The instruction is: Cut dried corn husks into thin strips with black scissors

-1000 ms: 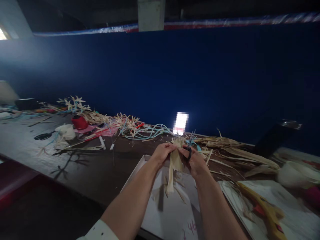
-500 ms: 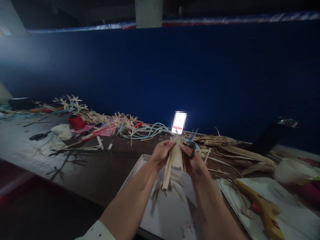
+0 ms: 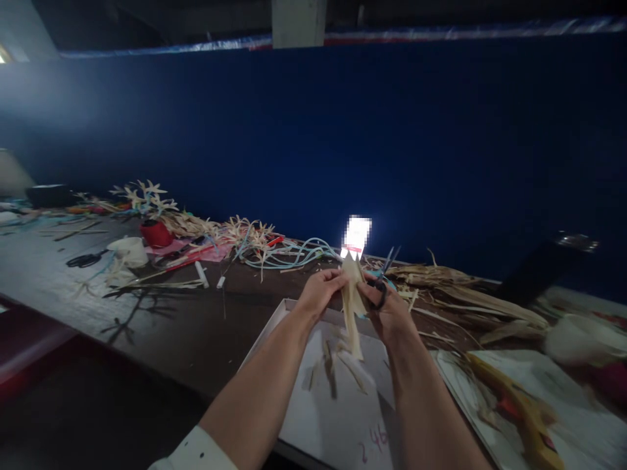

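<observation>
Between both hands hangs a pale strip of dried husk (image 3: 351,307), with pointed tips at its top and a long tail below. My left hand (image 3: 318,290) pinches its left edge. My right hand (image 3: 386,303) grips the other edge and also carries dark-handled scissors (image 3: 386,269), their blades pointing up and slightly apart. Beneath the hands lies a shallow white box lid (image 3: 313,418) with several narrow husk scraps (image 3: 329,365) in it and red handwriting near its front.
Behind the hands a lit phone (image 3: 356,234) leans at the blue wall. Dried husks (image 3: 450,281) lie to the right, near a yellow glue gun (image 3: 524,411). At left are husk flowers (image 3: 249,236), a red thread spool (image 3: 156,233), a white tape roll (image 3: 128,251) and black scissors (image 3: 86,259).
The husk strip has turned in my fingers, so its pointed tips now stand up and its lower part looks narrower. The view has shifted slightly.
</observation>
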A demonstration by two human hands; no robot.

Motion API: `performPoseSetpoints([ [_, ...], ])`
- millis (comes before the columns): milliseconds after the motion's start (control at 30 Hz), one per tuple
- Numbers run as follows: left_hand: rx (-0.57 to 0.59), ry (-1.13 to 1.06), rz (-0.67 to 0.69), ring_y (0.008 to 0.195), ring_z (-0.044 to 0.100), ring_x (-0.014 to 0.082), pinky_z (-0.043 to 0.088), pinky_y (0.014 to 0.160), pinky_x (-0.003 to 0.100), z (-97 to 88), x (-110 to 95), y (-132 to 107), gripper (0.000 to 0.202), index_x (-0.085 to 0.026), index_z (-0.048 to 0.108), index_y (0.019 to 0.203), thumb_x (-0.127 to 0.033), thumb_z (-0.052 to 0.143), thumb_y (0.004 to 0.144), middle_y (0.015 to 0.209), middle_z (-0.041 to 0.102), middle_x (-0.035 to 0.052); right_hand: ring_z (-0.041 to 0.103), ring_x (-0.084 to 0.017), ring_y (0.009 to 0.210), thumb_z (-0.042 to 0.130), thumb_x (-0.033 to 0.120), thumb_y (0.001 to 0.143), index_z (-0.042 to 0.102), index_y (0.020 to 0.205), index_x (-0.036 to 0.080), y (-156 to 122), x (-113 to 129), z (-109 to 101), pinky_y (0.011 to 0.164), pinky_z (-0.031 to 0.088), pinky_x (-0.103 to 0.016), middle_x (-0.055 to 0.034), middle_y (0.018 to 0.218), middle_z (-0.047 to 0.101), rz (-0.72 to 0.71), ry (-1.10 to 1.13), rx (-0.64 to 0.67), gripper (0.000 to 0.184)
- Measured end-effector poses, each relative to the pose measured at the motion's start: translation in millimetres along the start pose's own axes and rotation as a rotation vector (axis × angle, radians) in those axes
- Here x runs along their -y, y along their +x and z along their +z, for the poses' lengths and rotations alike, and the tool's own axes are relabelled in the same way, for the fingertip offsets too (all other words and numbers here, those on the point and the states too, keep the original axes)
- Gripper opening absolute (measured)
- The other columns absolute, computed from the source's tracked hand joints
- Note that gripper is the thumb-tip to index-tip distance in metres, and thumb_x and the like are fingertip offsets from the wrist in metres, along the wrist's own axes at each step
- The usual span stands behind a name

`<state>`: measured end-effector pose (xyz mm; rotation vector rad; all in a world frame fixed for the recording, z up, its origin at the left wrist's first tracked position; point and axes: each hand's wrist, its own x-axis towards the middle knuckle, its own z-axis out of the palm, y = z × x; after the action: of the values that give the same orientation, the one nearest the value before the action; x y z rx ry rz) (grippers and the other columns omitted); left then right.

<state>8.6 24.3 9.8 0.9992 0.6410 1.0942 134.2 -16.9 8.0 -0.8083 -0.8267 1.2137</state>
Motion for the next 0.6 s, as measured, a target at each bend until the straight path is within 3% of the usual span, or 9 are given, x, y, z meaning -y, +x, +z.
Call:
performPoseSetpoints([
  [133,0.1,0.091,-0.13,0.059,0.055,0.0103,0.044,0.059,0.023,2.7,-0.5,-4.4,0.034,-0.012,0.063,0.076,-0.033,0.075,0.053,0.069,0.061,0.003,0.064,-0.018,0.063,0.076,0.025,0.055,0.063,0.093,0.019,6.8,-0.2,-7.4,0.054,0.052,-0.027,-0.0011,0.072,0.068,-0.079,0.012,-0.165,0.041],
  [267,0.086,0.161,-0.149,0.054,0.051,0.0084,0.042,0.057,0.023,3.4,1.7,-6.1,0.031,-0.013,0.062,0.071,-0.038,0.072,0.056,0.064,0.059,0.0007,0.062,-0.015,0.057,0.077,0.022,0.051,0.063,0.087,0.019,10.5,-1.6,-14.4,0.049,0.05,-0.024,0.0003,0.068,0.068,-0.148,0.055,-0.278,0.038],
  [433,0.07,0.238,-0.091,0.051,0.047,0.0088,0.039,0.054,0.022,-0.4,8.6,-2.0,0.033,-0.013,0.062,0.072,-0.045,0.064,0.063,0.06,0.055,-0.0001,0.054,-0.009,0.042,0.079,0.022,0.048,0.064,0.085,0.019,10.9,-1.3,-16.4,0.039,0.042,-0.019,0.0038,0.058,0.064,-0.131,0.022,-0.384,0.04],
  [600,0.002,0.508,0.079,0.048,0.039,0.0085,0.029,0.048,0.021,-3.3,11.8,1.4,0.038,-0.013,0.061,0.066,-0.049,0.053,0.071,0.052,0.05,-0.0011,0.048,-0.006,0.037,0.079,0.025,0.048,0.064,0.087,0.018,11.1,-2.2,-17.3,0.033,0.036,-0.017,0.0052,0.054,0.06,-0.119,0.001,-0.391,0.042],
])
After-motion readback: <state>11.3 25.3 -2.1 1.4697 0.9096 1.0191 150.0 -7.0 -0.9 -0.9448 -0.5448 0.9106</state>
